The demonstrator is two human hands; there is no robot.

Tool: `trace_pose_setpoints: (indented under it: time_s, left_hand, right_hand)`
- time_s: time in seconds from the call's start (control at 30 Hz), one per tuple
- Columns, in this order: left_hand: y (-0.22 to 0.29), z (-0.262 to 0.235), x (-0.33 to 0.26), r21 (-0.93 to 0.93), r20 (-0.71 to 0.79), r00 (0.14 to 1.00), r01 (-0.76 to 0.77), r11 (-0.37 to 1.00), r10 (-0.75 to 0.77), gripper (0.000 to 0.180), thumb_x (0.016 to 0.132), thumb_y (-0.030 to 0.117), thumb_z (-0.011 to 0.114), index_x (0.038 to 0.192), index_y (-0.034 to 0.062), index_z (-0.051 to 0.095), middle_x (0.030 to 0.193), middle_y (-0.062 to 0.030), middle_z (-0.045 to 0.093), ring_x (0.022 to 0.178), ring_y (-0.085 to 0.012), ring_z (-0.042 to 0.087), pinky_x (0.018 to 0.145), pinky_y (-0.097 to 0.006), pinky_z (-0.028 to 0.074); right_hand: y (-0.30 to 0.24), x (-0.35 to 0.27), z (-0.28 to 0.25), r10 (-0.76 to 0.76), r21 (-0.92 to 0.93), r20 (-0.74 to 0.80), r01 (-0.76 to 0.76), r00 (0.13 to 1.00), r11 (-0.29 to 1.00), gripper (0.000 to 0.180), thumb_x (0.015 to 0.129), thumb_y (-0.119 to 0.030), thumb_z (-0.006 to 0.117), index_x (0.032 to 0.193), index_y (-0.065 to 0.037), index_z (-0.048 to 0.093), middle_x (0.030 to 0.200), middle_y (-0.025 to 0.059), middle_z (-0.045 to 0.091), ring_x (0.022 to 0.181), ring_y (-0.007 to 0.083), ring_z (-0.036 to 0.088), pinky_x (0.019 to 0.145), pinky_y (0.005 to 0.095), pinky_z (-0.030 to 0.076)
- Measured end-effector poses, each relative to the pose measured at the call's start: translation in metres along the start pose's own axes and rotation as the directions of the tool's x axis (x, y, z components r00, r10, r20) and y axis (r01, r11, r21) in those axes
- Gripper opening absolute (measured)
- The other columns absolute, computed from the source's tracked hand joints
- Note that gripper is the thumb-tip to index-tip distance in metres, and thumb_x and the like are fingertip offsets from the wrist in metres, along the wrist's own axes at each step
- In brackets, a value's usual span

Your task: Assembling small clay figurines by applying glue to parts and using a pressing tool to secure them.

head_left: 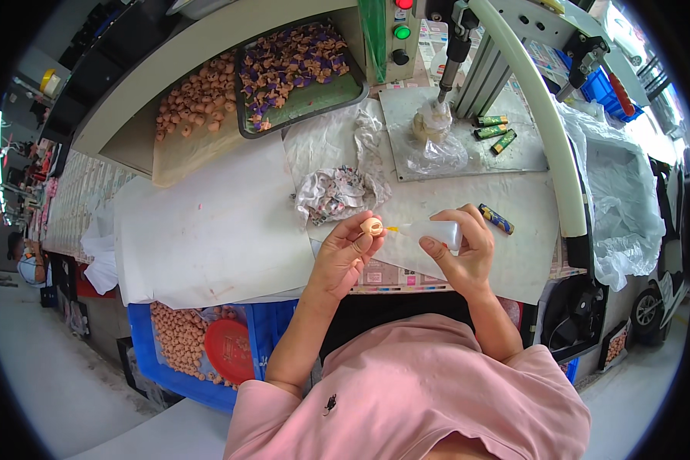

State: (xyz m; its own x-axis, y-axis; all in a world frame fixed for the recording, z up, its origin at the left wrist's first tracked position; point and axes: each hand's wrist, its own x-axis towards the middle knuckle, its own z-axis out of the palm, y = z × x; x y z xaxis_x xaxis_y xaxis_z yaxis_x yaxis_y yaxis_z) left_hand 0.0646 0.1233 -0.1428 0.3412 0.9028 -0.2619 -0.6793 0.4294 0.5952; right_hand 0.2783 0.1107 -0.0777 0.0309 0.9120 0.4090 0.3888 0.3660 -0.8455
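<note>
Between the fingers of my left hand (339,259) is a small peach-coloured hollow plastic part (371,227), its opening turned to the right. It resembles a little doll head, but I cannot be sure. My right hand (474,253) grips a translucent white squeeze bottle (435,232) lying on its side. The bottle's thin yellow-tipped nozzle (392,229) points left and meets the part at its opening; whether it goes inside is hard to tell. A crumpled, stained rag (339,192) lies just beyond my left hand. Right of the bottle lies a dark printed cylinder (497,219).
A black tray (307,113) of purple-and-peach pieces stands at the back beside a heap of peach parts (201,96). A press (454,57) stands over a metal plate (514,159) with several green cylinders (491,132). Below the table's left is a blue bin (184,389) of peach parts.
</note>
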Motion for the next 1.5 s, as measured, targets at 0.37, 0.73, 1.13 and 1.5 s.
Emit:
trace_pose_setpoints:
  time_s: [0.37, 0.73, 1.13, 1.5]
  left_hand:
    - [0.014, 0.001, -0.001, -0.02, 0.02, 1.0, -0.012, 1.0, 0.013, 0.038, 0.087, 0.002, 0.063, 0.124, 0.0091, 0.057, 0.12, -0.0076, 0.061, 0.109, -0.0199, 0.06, 0.094, -0.027, 0.052]
    - [0.059, 0.002, -0.055, -0.148, 0.014, 0.998, -0.064, 0.987, 0.066, 0.042, 0.085, 0.004, 0.066, 0.125, 0.0097, 0.056, 0.123, -0.0091, 0.059, 0.109, -0.0203, 0.06, 0.094, -0.027, 0.052]
    - [0.096, -0.003, -0.099, -0.19, -0.021, 0.995, -0.1, 0.977, 0.098, 0.043, 0.089, 0.007, 0.062, 0.13, 0.0099, 0.051, 0.125, -0.0104, 0.057, 0.108, -0.02, 0.061, 0.093, -0.028, 0.053]
    - [0.091, 0.025, -0.157, -0.297, -0.109, 0.987, -0.143, 0.944, 0.115, 0.043, 0.091, 0.004, 0.058, 0.133, 0.0071, 0.047, 0.128, -0.0143, 0.055, 0.109, -0.0232, 0.06, 0.095, -0.031, 0.052]
  right_hand:
    - [0.004, 0.013, 0.008, 0.067, 0.092, -0.04, -0.063, 0.997, 0.994, 0.032, 0.076, -0.015, 0.079, 0.098, -0.001, 0.06, 0.083, 0.0017, 0.052, 0.071, 0.0089, 0.05, 0.061, 0.0221, 0.039]
    - [0.004, 0.047, 0.06, -0.059, -0.198, 0.208, 0.101, 0.976, 0.975, 0.037, 0.076, -0.014, 0.074, 0.104, -0.002, 0.054, 0.092, 0.0141, 0.063, 0.086, 0.0291, 0.061, 0.077, 0.0387, 0.048]
    - [-0.054, 0.187, 0.191, -0.447, -0.172, 0.319, 0.514, 0.836, 0.84, 0.009, 0.081, -0.013, 0.061, 0.087, -0.008, 0.066, 0.087, 0.0092, 0.065, 0.092, 0.0333, 0.057, 0.08, 0.0431, 0.047]
    - [-0.029, 0.224, 0.285, -0.012, -0.204, 0.596, 0.165, 0.803, 0.965, 0.019, 0.075, -0.01, 0.06, 0.091, -0.01, 0.07, 0.09, 0.0159, 0.067, 0.091, 0.034, 0.063, 0.079, 0.0418, 0.051]
